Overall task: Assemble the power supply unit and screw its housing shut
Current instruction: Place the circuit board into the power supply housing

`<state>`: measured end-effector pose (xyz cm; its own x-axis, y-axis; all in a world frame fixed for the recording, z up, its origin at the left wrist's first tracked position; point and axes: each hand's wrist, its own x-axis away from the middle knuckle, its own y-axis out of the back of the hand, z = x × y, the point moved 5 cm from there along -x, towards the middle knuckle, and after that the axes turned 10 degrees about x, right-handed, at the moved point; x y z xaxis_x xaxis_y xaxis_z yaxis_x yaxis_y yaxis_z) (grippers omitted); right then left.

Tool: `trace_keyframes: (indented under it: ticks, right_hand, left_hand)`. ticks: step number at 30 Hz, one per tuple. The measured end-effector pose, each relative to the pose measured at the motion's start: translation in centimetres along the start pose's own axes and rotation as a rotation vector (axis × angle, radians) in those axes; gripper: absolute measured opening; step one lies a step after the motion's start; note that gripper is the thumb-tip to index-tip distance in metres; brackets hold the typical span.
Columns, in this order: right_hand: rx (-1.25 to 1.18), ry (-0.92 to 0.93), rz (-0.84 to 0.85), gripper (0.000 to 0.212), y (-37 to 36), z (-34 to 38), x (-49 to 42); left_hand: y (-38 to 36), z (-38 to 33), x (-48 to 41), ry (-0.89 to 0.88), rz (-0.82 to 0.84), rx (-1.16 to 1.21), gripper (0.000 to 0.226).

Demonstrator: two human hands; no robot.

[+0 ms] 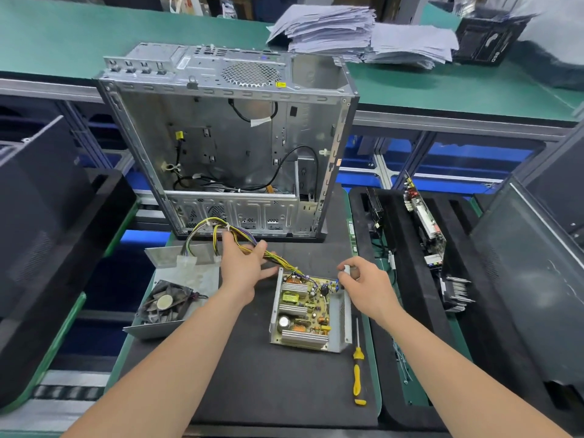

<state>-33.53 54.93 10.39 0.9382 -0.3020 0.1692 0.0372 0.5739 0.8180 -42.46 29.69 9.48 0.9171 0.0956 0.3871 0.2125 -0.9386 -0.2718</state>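
Note:
The open power supply base (pixel 339 311) lies on the black mat with its circuit board (pixel 305 306) exposed. A bundle of yellow, black and purple wires (pixel 218 230) runs from the board's far left corner up toward the computer case. My left hand (pixel 245 267) grips this bundle just left of the base. My right hand (pixel 366 282) pinches the far right corner of the housing wall. The housing cover (pixel 186 273), with its fan (pixel 164 303) facing up, lies to the left. A yellow-handled screwdriver (pixel 358 371) lies right of the base.
An open grey computer case (pixel 227 147) stands behind the mat. A black foam tray (pixel 410 279) on the right holds circuit boards and parts. Dark panels stand at both sides. Stacks of paper (pixel 357 36) sit on the green bench behind.

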Motion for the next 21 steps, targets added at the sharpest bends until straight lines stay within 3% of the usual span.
trace_keyframes:
  ticks: [10,13,17,21]
  right_hand:
    - [-0.044,-0.054,-0.045,0.007,-0.5,-0.1,0.5]
    - [-0.066,-0.066,-0.037,0.006,-0.7,-0.3,0.6]
    - [-0.076,-0.068,-0.025,0.007,-0.8,-0.3,0.6]
    - [-0.036,-0.052,-0.032,0.006,-0.7,-0.1,0.6]
  left_hand:
    - [-1.2,-0.3,-3.9,0.129,-0.017,-0.139,0.070]
    - [-1.0,-1.5,-4.3,0.103,0.017,-0.291,0.062]
    - [0.3,-4.4,-5.0,-0.015,0.043,-0.735,0.046]
    - [2.4,-6.9,-6.6,0.053,0.073,-0.767,0.043]
